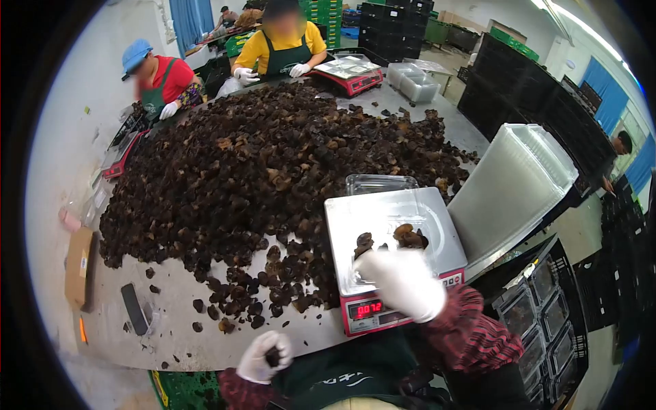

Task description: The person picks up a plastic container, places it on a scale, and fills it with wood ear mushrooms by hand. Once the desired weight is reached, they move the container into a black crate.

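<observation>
My left hand sits at the table's near edge, gloved fingers curled on one wrinkled dark mushroom. My right hand hovers over the clear plastic tray on the scale. Its grip is blurred and I cannot tell it. Bare steel lies open beside the heap.

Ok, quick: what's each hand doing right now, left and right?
Left hand: closed on a dark mushroom piece.
Right hand: over the clear tray on the scale, blurred; open or closed cannot be told.
</observation>
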`<action>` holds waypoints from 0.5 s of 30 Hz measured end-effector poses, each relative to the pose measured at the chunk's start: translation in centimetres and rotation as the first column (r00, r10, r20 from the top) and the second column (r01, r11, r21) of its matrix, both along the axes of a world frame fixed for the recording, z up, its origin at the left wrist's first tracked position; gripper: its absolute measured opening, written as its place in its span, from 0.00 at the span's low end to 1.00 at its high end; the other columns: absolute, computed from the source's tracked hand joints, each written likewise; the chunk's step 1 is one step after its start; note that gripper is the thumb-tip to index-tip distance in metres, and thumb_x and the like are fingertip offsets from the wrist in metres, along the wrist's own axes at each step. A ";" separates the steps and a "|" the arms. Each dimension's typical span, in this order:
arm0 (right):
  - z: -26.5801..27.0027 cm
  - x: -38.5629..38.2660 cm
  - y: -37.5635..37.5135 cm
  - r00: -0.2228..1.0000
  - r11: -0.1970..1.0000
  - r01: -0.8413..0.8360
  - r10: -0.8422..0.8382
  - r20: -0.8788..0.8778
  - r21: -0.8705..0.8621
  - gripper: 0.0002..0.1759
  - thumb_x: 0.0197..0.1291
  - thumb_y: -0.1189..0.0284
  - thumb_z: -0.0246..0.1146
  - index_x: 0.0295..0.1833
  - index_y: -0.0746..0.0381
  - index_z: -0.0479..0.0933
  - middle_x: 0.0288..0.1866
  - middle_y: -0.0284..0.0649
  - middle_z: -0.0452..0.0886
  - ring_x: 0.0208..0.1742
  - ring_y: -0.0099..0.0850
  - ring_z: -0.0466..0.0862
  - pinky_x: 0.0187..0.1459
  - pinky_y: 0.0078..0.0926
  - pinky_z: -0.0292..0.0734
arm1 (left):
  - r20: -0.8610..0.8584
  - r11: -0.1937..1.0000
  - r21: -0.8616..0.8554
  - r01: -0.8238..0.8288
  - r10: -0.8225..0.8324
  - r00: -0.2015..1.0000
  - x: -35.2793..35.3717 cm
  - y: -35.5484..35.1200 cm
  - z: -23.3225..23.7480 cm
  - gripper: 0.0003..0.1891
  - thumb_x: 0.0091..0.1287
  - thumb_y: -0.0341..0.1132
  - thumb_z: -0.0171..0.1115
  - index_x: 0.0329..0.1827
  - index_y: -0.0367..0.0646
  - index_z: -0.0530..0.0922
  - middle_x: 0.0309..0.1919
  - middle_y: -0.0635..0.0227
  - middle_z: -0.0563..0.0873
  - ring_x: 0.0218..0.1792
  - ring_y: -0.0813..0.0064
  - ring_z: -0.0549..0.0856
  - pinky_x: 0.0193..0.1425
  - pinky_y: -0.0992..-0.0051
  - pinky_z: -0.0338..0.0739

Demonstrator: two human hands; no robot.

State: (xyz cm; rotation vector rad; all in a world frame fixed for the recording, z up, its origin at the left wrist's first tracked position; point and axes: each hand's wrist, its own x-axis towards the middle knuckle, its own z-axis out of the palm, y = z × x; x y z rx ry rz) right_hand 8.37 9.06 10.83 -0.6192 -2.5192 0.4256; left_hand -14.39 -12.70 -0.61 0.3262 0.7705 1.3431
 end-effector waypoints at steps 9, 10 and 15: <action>-2.3 7.3 2.9 0.706 0.702 0.626 -0.695 -0.135 -0.340 0.06 0.60 0.74 0.64 0.37 0.67 0.79 0.24 0.32 0.76 0.27 0.16 0.71 0.31 0.18 0.69 | -0.807 0.752 -0.460 -0.473 -0.576 -0.132 -14.5 -21.5 -3.7 0.11 0.58 0.37 0.66 0.40 0.42 0.83 0.34 0.64 0.85 0.36 0.67 0.83 0.41 0.70 0.76; -3.2 8.0 3.1 0.702 0.717 0.627 -0.690 -0.178 -0.306 0.06 0.61 0.75 0.63 0.38 0.67 0.79 0.27 0.32 0.77 0.30 0.17 0.72 0.34 0.18 0.71 | -0.493 0.770 -0.380 -0.512 -0.637 -0.592 -14.4 -22.6 -3.5 0.13 0.56 0.37 0.67 0.43 0.45 0.84 0.42 0.61 0.85 0.41 0.62 0.83 0.44 0.67 0.77; -4.9 10.0 3.1 0.507 0.590 0.660 -0.807 -0.304 -0.466 0.11 0.65 0.72 0.61 0.31 0.66 0.77 0.22 0.28 0.72 0.20 0.14 0.64 0.22 0.15 0.59 | -0.962 0.894 0.045 -0.445 -0.081 -0.260 -12.8 -12.7 -0.6 0.16 0.55 0.26 0.67 0.48 0.41 0.82 0.42 0.56 0.84 0.42 0.59 0.84 0.48 0.70 0.78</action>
